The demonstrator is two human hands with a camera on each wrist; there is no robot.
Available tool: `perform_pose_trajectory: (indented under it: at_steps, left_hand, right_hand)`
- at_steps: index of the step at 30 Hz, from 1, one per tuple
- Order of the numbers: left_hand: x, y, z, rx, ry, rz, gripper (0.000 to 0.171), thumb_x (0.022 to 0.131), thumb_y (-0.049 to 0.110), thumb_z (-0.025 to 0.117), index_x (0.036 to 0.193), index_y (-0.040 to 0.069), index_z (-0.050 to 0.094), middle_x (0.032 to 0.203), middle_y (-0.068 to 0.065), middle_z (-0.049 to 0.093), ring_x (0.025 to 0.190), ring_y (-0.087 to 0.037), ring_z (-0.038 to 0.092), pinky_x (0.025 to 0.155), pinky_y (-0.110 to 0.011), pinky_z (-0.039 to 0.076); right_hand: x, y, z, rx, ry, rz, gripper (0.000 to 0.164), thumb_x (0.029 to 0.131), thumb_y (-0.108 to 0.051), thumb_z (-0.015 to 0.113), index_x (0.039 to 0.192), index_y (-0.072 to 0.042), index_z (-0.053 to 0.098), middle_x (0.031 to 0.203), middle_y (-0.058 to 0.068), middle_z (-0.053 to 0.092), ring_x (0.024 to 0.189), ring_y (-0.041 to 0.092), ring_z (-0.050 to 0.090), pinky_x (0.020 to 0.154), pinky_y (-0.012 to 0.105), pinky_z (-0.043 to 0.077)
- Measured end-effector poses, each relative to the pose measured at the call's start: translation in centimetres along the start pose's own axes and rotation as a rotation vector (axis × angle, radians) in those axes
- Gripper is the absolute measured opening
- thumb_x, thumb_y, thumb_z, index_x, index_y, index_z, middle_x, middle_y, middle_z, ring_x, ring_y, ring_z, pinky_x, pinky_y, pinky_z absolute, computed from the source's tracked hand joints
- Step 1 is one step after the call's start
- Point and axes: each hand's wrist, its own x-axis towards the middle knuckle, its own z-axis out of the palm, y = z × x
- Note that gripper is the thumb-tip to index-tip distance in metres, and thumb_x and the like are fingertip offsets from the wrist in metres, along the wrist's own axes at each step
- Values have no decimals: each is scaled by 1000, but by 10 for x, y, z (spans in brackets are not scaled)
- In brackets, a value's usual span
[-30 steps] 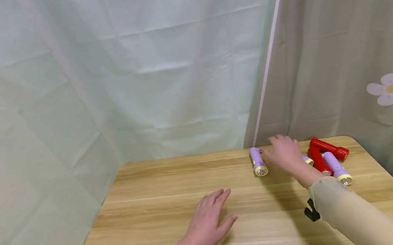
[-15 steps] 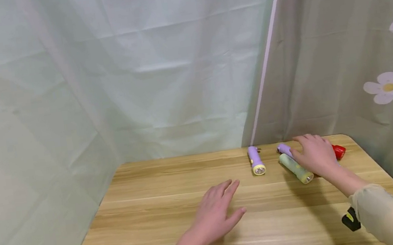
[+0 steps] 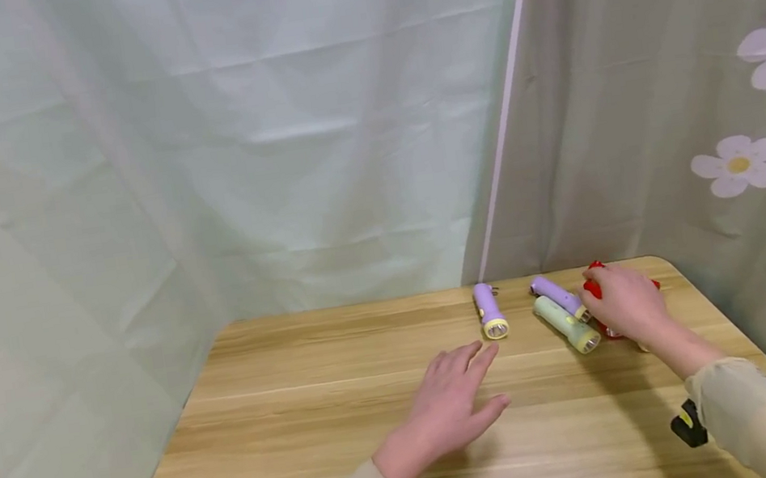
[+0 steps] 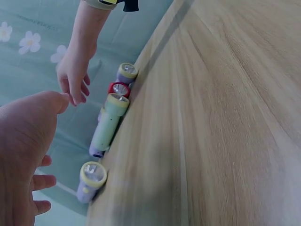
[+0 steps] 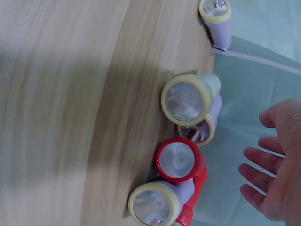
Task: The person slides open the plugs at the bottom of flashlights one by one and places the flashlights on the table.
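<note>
My right hand (image 3: 626,304) hovers over the red flashlights (image 3: 592,289) at the back right, partly hiding them; its fingers are loosely bent and hold nothing in the right wrist view. Just left of it, a pale green flashlight (image 3: 566,323) lies against a purple one (image 3: 554,292). Beneath that hand, the right wrist view has a red flashlight (image 5: 178,159), a second red one (image 5: 194,197) and a purple one with a yellow rim (image 5: 153,207) heaped together. My left hand (image 3: 444,403) is spread above the table's middle, fingers extended, touching no flashlight.
Apart from the group, another purple flashlight (image 3: 489,312) lies near the back edge of the wooden table (image 3: 290,415). Pale curtains (image 3: 332,140) rise behind the table, and a grey one with flowers (image 3: 635,97) stands at the right.
My right hand has moved right, uncovering the green flashlight and the purple one beside it; it now covers much of the red ones. My left hand has shifted a little right.
</note>
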Motion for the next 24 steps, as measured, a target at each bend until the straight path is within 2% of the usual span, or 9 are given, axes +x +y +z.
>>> perform_pose_trajectory:
  at_steps: [3, 6, 10, 17, 21, 24]
  left_hand:
    - [6, 2, 6, 4, -17, -6, 74, 102, 62, 46, 164, 27, 25, 160, -6, 39, 144, -26, 39, 120, -52, 28]
    - [11, 4, 12, 15, -36, -10, 74, 102, 64, 43, 164, 27, 25, 160, -6, 39, 144, -25, 39, 120, -52, 29]
    - [16, 7, 20, 17, -51, -8, 73, 102, 63, 45, 163, 26, 28, 159, -6, 40, 144, -25, 40, 119, -51, 30]
    - [16, 12, 28, 1, -86, -27, 72, 102, 62, 46, 163, 28, 28, 160, -3, 40, 144, -23, 40, 120, -49, 29]
    - [14, 14, 30, -5, -88, -31, 72, 102, 62, 47, 163, 27, 28, 159, -4, 40, 144, -23, 40, 120, -48, 29]
    - [12, 15, 31, -10, -85, -28, 72, 102, 61, 47, 163, 27, 29, 159, -4, 41, 144, -23, 41, 120, -48, 29]
  right_hand:
    - [2, -2, 6, 10, -30, -2, 45, 96, -27, 63, 129, 4, 65, 121, 27, 67, 103, 46, 64, 81, 61, 51]
    - [5, -6, 12, 20, -71, 6, 43, 96, -28, 63, 125, 4, 67, 113, 23, 70, 89, 36, 67, 69, 54, 54]
    - [8, -10, 22, -4, -104, 9, 36, 95, -27, 63, 116, 2, 70, 99, 15, 70, 73, 25, 60, 56, 44, 49]
    - [4, -16, 34, -45, -99, 5, 19, 93, -23, 63, 87, -6, 67, 79, 8, 62, 65, 24, 52, 49, 42, 41]
    - [0, -17, 36, -48, -107, 39, 23, 92, -21, 60, 72, -12, 57, 71, 6, 55, 60, 24, 48, 47, 41, 37]
    - [-3, -17, 37, -41, -123, 57, 24, 93, -22, 60, 71, -13, 56, 71, 5, 54, 60, 24, 48, 46, 41, 38]
